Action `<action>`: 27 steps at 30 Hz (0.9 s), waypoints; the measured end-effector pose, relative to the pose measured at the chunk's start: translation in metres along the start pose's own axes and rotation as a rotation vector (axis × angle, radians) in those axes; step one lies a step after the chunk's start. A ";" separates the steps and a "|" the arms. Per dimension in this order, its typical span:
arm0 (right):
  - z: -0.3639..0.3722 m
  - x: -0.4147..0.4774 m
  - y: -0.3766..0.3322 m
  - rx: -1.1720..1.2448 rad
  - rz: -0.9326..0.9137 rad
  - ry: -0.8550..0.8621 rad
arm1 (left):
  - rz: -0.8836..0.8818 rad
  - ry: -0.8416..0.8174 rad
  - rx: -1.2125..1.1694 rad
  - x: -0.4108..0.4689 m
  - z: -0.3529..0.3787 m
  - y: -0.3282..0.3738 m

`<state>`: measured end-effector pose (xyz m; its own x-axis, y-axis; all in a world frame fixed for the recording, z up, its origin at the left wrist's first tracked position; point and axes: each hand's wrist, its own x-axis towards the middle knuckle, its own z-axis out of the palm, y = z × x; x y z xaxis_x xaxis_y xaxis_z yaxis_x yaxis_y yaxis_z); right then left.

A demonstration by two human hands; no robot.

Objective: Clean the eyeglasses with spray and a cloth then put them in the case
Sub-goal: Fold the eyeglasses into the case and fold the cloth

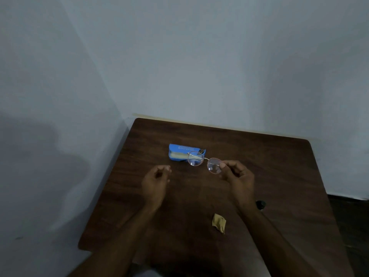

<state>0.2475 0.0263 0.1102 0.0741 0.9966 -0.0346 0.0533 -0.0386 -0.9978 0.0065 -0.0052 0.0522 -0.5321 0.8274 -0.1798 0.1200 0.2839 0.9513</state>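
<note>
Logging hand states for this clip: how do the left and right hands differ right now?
The right hand pinches the eyeglasses by one lens rim, while the left hand has curled fingers with nothing visible in them. In this view the left hand sits just below the blue case, and the right hand is farther off to the case's right. Both hands are over the wooden table.

The room is dim and bluish, with a broad soft shadow on the wall (60, 148) to my left. The view looks soft, my left hand (155, 182) smears at the fingertips, my forearms (123, 234) sink into darkness near the bottom edge, and the dark counter (279, 176) bows with wide-angle distortion
</note>
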 end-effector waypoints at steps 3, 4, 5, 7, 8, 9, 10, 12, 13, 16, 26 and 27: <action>0.004 0.008 0.007 -0.031 0.016 -0.014 | 0.243 -0.087 0.297 0.030 0.001 -0.021; 0.006 0.011 0.010 -0.037 0.017 -0.016 | 0.269 -0.117 0.370 0.039 0.003 -0.024; 0.008 0.014 0.014 -0.041 0.021 -0.017 | 0.272 -0.144 0.432 0.048 0.006 -0.025; 0.013 0.021 0.019 -0.051 0.030 -0.016 | 0.287 -0.217 0.555 0.066 0.013 -0.026; 0.016 0.023 0.020 -0.050 0.038 -0.014 | 0.324 -0.260 0.621 0.075 0.015 -0.026; 0.019 0.026 0.024 -0.044 0.053 -0.004 | 0.378 -0.305 0.671 0.083 0.018 -0.028; 0.021 0.028 0.027 -0.036 0.068 0.008 | 0.440 -0.340 0.700 0.091 0.021 -0.030; 0.025 0.030 0.034 -0.026 0.081 0.028 | 0.517 -0.372 0.722 0.104 0.024 -0.035; 0.026 0.031 0.037 -0.028 0.088 0.032 | 0.529 -0.389 0.734 0.109 0.025 -0.037; 0.033 0.033 0.050 -0.033 0.127 0.056 | 0.531 -0.459 0.760 0.124 0.031 -0.045; 0.052 0.051 0.080 0.012 0.177 0.106 | 0.473 -0.523 0.715 0.157 0.040 -0.044; 0.053 0.055 0.082 0.011 0.174 0.105 | 0.483 -0.532 0.728 0.161 0.041 -0.042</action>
<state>0.2029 0.0815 0.0239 0.1852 0.9618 -0.2014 0.0198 -0.2086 -0.9778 -0.0502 0.1359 -0.0267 0.1278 0.9891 -0.0737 0.7976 -0.0583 0.6004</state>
